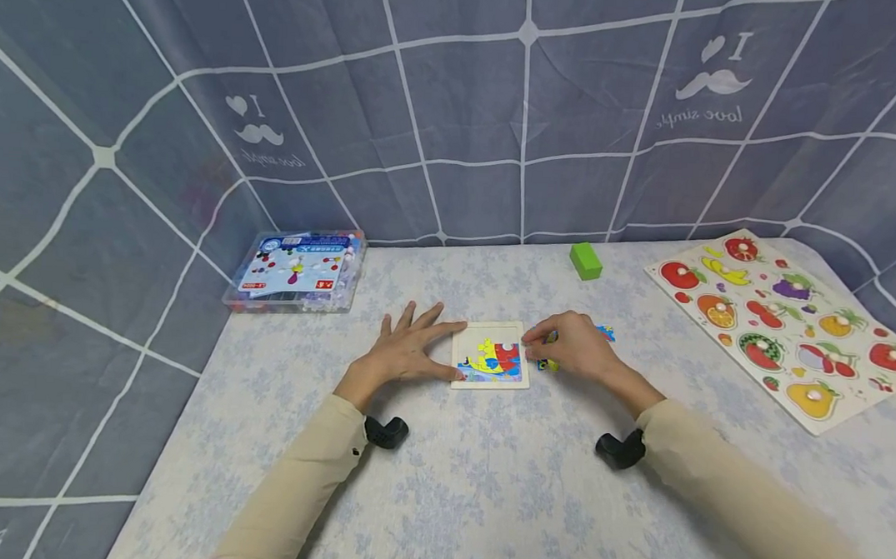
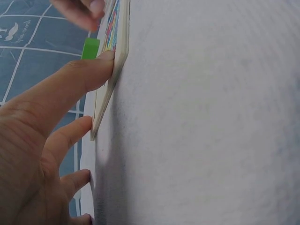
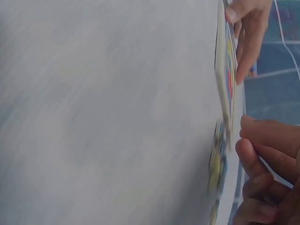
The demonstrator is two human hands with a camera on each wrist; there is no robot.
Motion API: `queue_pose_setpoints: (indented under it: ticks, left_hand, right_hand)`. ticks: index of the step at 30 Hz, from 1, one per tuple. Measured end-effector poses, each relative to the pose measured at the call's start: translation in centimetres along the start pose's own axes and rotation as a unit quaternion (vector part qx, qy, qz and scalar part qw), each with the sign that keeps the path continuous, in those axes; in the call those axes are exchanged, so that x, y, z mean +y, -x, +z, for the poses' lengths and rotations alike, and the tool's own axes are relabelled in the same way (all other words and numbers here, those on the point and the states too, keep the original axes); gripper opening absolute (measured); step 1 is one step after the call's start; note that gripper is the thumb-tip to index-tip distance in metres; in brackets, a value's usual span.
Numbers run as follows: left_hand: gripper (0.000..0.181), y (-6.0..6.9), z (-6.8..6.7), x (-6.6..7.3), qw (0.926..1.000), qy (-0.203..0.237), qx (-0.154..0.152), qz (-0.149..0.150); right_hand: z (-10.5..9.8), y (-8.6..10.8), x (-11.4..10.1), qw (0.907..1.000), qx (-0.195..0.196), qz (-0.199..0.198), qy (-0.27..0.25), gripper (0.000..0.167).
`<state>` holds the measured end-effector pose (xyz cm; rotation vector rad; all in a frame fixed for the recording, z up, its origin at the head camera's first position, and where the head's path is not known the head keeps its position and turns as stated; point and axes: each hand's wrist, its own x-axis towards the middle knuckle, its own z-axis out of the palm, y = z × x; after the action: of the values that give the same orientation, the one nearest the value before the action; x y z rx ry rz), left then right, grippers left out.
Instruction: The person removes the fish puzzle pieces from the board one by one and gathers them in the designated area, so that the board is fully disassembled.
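A small square jigsaw tray (image 1: pixel 490 385) with a light wooden rim lies mid-table, with red, yellow and blue pieces set in its lower part. My left hand (image 1: pixel 403 353) is spread beside it, thumb and index finger touching the tray's left edge. In the left wrist view the thumb (image 2: pixel 101 70) presses on the rim. My right hand (image 1: pixel 576 348) hovers by the right edge, fingers bent, with no piece visible between the fingertips in the right wrist view. Loose puzzle pieces (image 3: pixel 216 164) lie under that hand, partly hidden by it.
A green block (image 1: pixel 586 261) stands at the back. On the right lies a fruit peg board (image 1: pixel 784 327). A clear plastic case (image 1: pixel 294 270) with a printed label sits at the back left. A grey-blue patterned curtain (image 1: pixel 456 105) hangs behind the table.
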<state>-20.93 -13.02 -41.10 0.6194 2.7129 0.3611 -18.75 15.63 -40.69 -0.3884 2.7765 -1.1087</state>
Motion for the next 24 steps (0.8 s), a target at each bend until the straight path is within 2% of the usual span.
queue_pose_setpoints:
  ticks: [4, 9, 16, 24]
  left_hand:
    - [0.086, -0.1, 0.1, -0.1, 1.0, 0.001, -0.001, -0.003]
    - [0.085, -0.1, 0.1, -0.1, 1.0, 0.0, -0.004, -0.002]
    - [0.085, -0.2, 0.0, 0.0, 1.0, -0.005, -0.005, 0.001]
    - [0.086, -0.1, 0.1, -0.1, 0.9999, -0.012, -0.005, -0.001]
  right_hand:
    - [1.3, -0.9, -1.2, 0.9988, -0.029, -0.033, 0.019, 0.023]
    - [2.3, -1.8, -2.4, 0.9961, -0.057, -0.05, 0.045, 0.03]
    - [2.7, -2.1, -2.9, 0.995, -0.075, -0.037, 0.056, 0.039]
    - [2.9, -2.0, -3.1, 0.9965, -0.077, -0.022, 0.024, 0.034]
